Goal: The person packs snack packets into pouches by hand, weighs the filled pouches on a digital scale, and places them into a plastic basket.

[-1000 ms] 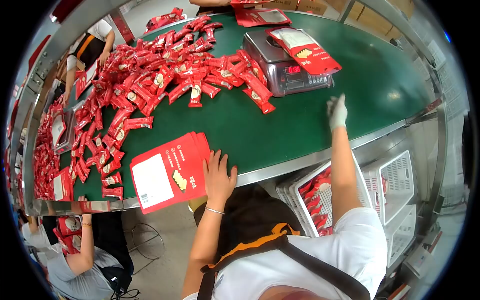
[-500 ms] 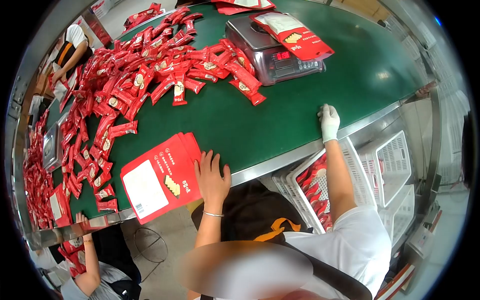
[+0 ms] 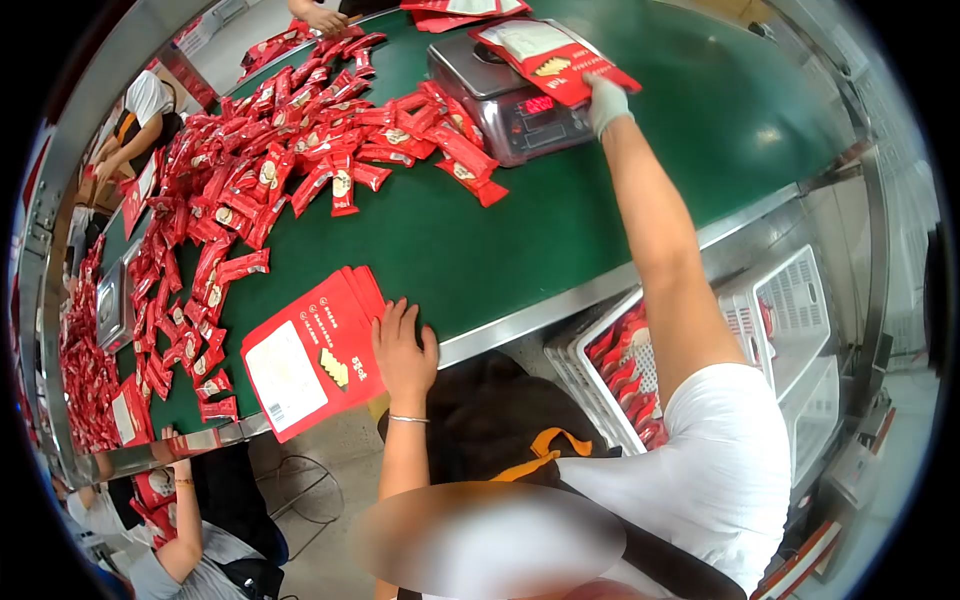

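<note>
My right hand (image 3: 607, 106), in a pale glove, grips the lower right edge of a filled red pouch (image 3: 568, 90) by the scale (image 3: 500, 120). The pouch lies tilted over the scale's top right side; whether it still touches the plate I cannot tell. My left hand (image 3: 404, 352), bare with a bracelet, rests its outstretched fingers at the right edge of a stack of flat red bags (image 3: 350, 385) at the table's front edge. The top bag carries a white label panel.
Many small red packets (image 3: 270, 170) lie heaped on the green table (image 3: 480, 260). White crates (image 3: 590, 365) stand below its metal edge on the right, one holding red packs. A second scale (image 3: 115, 300) is at the left. Other people work at the left and far side.
My right hand has moved up from the table's front edge to the pouch on the scale and taken hold of it. My left hand stays at the bags. A person's hand appears at the far side.
</note>
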`<state>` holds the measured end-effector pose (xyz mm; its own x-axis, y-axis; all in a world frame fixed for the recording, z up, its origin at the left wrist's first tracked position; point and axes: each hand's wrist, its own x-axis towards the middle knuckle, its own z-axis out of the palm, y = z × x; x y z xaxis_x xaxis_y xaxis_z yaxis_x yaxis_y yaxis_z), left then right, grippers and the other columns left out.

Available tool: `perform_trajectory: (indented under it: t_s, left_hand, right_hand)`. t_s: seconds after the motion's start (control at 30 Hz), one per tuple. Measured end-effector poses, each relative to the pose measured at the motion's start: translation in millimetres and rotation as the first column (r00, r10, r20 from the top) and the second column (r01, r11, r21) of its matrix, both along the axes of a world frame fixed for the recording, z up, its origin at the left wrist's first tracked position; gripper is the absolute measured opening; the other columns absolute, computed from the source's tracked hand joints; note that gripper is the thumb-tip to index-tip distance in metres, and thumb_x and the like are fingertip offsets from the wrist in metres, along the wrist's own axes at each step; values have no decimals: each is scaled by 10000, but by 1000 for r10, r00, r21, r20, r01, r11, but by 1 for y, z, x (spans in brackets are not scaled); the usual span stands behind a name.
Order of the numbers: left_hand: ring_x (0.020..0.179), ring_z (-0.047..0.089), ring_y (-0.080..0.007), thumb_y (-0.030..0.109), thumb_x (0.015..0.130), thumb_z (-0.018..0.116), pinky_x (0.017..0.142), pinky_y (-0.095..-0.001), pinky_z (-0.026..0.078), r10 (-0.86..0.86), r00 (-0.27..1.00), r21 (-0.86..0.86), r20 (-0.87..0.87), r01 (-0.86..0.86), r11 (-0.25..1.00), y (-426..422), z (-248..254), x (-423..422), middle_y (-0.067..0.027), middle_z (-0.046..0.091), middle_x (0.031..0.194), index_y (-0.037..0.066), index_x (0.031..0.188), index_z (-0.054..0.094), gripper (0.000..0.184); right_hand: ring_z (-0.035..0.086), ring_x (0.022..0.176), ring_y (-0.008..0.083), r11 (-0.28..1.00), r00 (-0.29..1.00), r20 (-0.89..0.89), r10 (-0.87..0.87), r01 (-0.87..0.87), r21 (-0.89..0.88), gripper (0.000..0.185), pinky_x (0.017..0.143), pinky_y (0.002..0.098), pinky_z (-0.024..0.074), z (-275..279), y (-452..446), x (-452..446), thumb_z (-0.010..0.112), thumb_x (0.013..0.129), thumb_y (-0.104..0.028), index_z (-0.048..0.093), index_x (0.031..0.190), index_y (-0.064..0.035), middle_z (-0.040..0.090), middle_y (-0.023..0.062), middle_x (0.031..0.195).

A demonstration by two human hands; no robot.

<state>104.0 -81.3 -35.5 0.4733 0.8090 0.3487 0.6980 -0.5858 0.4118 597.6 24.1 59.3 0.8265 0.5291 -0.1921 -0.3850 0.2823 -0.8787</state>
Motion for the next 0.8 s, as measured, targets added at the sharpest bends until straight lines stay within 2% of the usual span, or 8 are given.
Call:
perform_trajectory:
  t_s: [0.07,0.23,0.37,0.43,0.6,0.63,0.7,0.8]
  left_hand:
    - [1305,507,-298,145,872,601,1146,-466,326,-4,1000,21,17,4,1000,1,0,-2,-121,601,1328,38,1175,647,324]
    - [1312,502,-312,159,891,574,1152,-479,310,-36,999,38,5,36,999,4,-12,-5,-129,600,1338,32,1196,638,337]
    - [1301,509,-324,136,894,577,1136,-483,329,-57,997,79,-50,61,995,5,-14,-1,-138,601,1340,26,1201,636,331]
    - [1293,507,-357,117,900,567,1122,-473,342,-95,994,87,-61,100,991,7,-16,-2,-162,596,1340,-7,1199,626,329]
    - [1278,510,-390,88,912,545,1100,-462,363,-126,988,67,-84,132,989,9,-18,-4,-205,574,1354,-55,1199,603,326]
    - [1278,510,-390,88,912,545,1100,-462,363,-122,988,71,-98,129,989,11,-18,-3,-205,574,1354,-55,1199,603,326]
    - [1273,516,-388,80,917,527,1092,-457,376,-107,989,63,-99,113,992,9,-19,-3,-206,567,1360,-59,1205,594,326]
    - [1269,520,-387,71,920,512,1087,-452,384,-94,986,83,-134,106,991,8,-17,-3,-207,563,1361,-57,1211,587,327]
  right_hand:
    - [701,871,234,992,854,511,102,-126,14,334,788,367,554,23,-38,30,720,864,-215,638,1128,-27,711,110,997]
    - [713,897,191,984,902,428,65,13,-178,298,812,322,580,147,-299,-30,677,891,-138,645,1132,35,712,125,1066]
    - [719,881,191,923,930,368,-18,157,-352,340,780,310,591,135,-458,-75,646,900,-133,625,1188,45,714,131,1073]
    - [707,868,173,829,905,426,-17,251,-500,313,788,305,571,74,-515,-63,652,898,-158,652,1157,18,716,118,1050]
    - [623,852,400,62,770,401,497,429,-901,290,779,493,489,-161,-598,-23,603,904,-339,695,912,-64,639,222,875]
    - [625,887,429,56,558,379,738,510,-859,399,806,514,490,-235,-624,-10,548,922,-387,678,878,-13,649,251,881]
    - [627,923,461,-6,828,315,464,358,-934,334,830,539,493,-317,-622,-9,547,914,-342,673,959,-36,648,302,969]
    - [622,1059,439,-151,857,127,499,230,-961,432,935,515,478,-456,-625,-7,452,930,-420,708,1021,-84,655,279,1091]
